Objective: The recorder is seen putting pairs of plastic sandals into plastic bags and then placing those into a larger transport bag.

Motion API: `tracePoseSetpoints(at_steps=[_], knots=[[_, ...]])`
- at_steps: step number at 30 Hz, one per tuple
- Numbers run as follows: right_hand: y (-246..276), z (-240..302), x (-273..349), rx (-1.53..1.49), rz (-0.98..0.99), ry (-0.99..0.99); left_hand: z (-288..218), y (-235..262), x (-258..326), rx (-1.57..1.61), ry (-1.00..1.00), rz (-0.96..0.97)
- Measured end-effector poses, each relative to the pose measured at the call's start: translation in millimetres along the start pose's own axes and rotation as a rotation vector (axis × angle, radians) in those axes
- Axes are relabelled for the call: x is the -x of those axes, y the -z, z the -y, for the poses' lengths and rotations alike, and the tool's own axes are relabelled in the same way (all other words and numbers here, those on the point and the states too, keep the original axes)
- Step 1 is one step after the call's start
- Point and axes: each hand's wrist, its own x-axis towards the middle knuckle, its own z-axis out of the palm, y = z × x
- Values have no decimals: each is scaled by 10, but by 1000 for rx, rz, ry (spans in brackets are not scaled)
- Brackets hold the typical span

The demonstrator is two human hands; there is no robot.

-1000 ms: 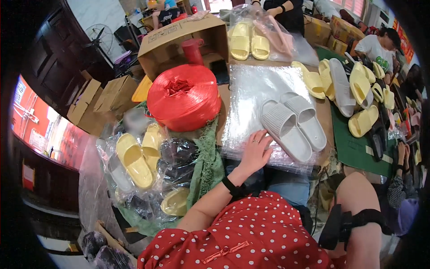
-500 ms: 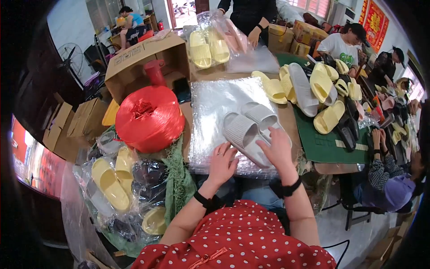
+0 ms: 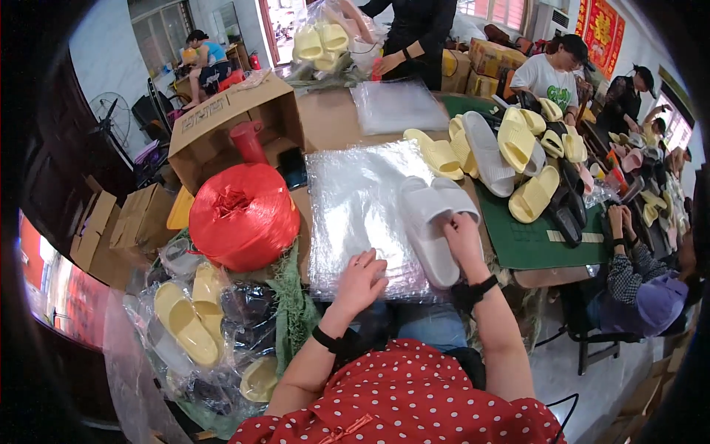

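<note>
Positioning seems in hand: 2 grey slippers lie on clear plastic sheets; right hand curled against them, pinching or merely touching unclear; left hand loosely spread. Moving them calls for gripping both.

Bright, plastic sheets glaring, edges distorted

Beyond your left hand and off to its left, dark block characters run across the cardboard box. Well past your right hand, to its right, bold green lettering, partly unclear, shows on a white T-shirt; farther out, large gold characters stand on the red wall banner.
</note>
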Motion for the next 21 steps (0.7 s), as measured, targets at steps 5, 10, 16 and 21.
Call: tracePoseSetpoints(at_steps=[5, 10, 16, 21], knots=[[452, -222, 424, -270, -194, -207, 131, 321, -159, 40, -37, 125], [805, -174, 908, -846, -208, -251, 243, 479, -168, -131, -15, 111], [853, -265, 1001, -884, -287, -260, 147, 142, -118, -172, -80, 126], [784, -137, 1032, -836, -266, -250, 188, 13, -118, -207, -13, 125]])
